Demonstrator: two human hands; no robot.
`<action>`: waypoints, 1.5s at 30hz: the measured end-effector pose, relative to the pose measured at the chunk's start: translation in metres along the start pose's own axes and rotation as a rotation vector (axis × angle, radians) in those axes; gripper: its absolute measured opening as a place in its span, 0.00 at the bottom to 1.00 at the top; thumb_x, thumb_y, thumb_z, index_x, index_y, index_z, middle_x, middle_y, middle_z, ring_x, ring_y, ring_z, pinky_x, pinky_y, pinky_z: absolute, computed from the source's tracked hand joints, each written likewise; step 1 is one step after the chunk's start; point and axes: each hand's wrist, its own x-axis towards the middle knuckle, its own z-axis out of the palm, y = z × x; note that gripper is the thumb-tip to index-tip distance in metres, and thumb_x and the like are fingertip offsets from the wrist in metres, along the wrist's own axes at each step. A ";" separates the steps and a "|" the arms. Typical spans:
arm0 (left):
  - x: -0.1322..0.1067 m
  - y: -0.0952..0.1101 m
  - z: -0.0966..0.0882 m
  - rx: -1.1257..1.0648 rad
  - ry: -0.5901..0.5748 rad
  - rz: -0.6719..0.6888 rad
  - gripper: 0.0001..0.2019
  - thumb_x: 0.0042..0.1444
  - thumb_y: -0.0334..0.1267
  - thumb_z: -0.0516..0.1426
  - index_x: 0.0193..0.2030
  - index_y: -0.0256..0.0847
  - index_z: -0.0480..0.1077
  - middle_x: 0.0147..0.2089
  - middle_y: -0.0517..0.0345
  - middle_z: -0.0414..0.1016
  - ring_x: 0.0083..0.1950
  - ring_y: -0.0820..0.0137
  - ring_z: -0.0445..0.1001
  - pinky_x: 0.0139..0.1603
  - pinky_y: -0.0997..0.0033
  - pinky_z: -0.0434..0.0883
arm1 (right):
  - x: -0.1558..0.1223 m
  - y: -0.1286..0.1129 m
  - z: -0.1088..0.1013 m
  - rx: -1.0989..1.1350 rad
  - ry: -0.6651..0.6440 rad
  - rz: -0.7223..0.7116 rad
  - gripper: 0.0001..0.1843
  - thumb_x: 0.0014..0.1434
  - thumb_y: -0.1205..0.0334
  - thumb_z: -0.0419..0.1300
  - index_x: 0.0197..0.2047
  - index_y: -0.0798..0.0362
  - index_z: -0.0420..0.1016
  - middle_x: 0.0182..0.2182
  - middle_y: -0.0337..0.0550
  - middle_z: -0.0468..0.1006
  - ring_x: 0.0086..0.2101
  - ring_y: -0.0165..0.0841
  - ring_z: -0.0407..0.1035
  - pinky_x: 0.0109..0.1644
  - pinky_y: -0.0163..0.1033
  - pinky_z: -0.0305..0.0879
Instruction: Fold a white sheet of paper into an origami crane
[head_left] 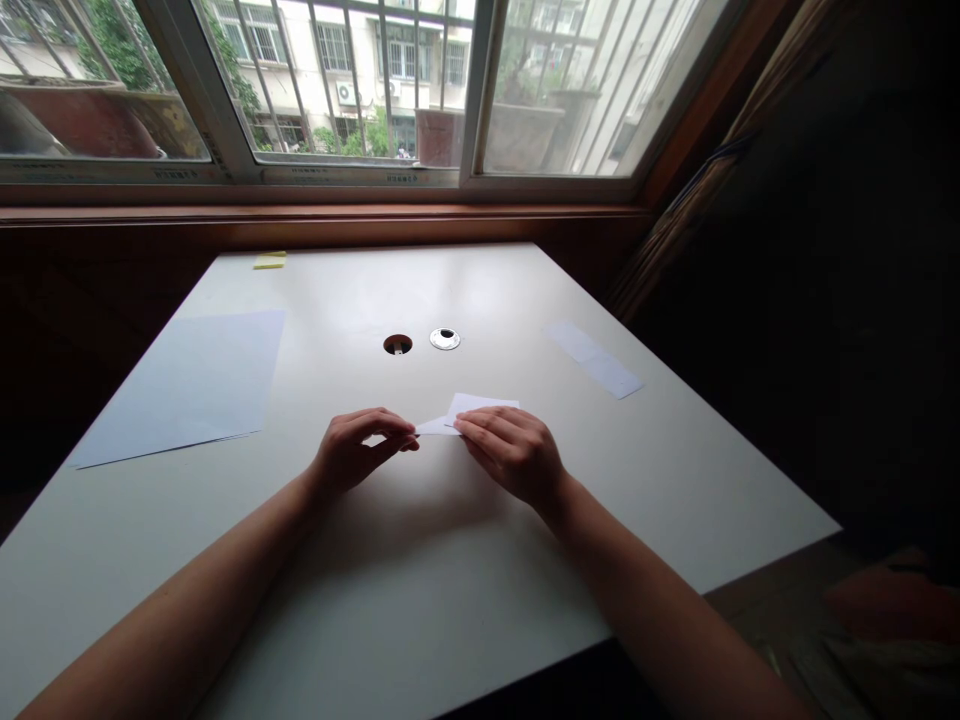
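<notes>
A small folded white paper lies on the white table in front of me. My left hand pinches the paper's left tip between thumb and fingers. My right hand rests palm down on the paper's near right part, fingers together and pressing it flat. Much of the paper is hidden under my right hand.
A stack of white sheets lies at the left. A narrow paper strip lies at the right. A cable hole and its white cap sit mid-table. Yellow sticky notes lie at the far edge below the window.
</notes>
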 end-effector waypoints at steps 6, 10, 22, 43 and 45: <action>-0.001 0.003 -0.002 0.042 0.019 -0.006 0.09 0.58 0.25 0.62 0.44 0.38 0.76 0.36 0.54 0.82 0.36 0.68 0.83 0.38 0.71 0.81 | -0.001 0.001 0.001 0.002 0.003 0.000 0.15 0.64 0.69 0.61 0.53 0.49 0.75 0.47 0.44 0.83 0.46 0.36 0.77 0.51 0.44 0.72; 0.000 0.004 -0.001 0.071 0.042 0.011 0.08 0.59 0.25 0.62 0.45 0.38 0.76 0.36 0.53 0.82 0.36 0.69 0.82 0.38 0.72 0.81 | -0.002 0.002 0.002 0.005 0.004 -0.005 0.15 0.64 0.69 0.61 0.53 0.49 0.75 0.47 0.44 0.83 0.45 0.36 0.77 0.51 0.44 0.72; 0.003 0.002 -0.003 0.159 0.028 0.117 0.10 0.58 0.27 0.62 0.47 0.39 0.76 0.39 0.50 0.81 0.38 0.69 0.81 0.39 0.72 0.78 | 0.000 -0.001 -0.002 0.018 0.044 -0.033 0.18 0.63 0.71 0.61 0.55 0.49 0.75 0.49 0.43 0.82 0.48 0.36 0.76 0.52 0.44 0.71; 0.001 0.007 -0.003 0.319 0.060 0.243 0.12 0.57 0.25 0.62 0.46 0.41 0.76 0.37 0.54 0.82 0.37 0.72 0.80 0.38 0.75 0.77 | 0.000 0.000 -0.003 -0.032 0.009 -0.042 0.18 0.64 0.70 0.60 0.56 0.48 0.74 0.49 0.43 0.82 0.49 0.37 0.75 0.52 0.46 0.69; 0.001 0.006 -0.003 0.356 0.070 0.258 0.11 0.58 0.27 0.62 0.47 0.42 0.76 0.38 0.54 0.82 0.37 0.72 0.81 0.39 0.74 0.77 | -0.001 0.000 -0.003 -0.033 0.002 -0.039 0.18 0.64 0.70 0.60 0.56 0.48 0.74 0.49 0.43 0.82 0.48 0.37 0.75 0.52 0.47 0.70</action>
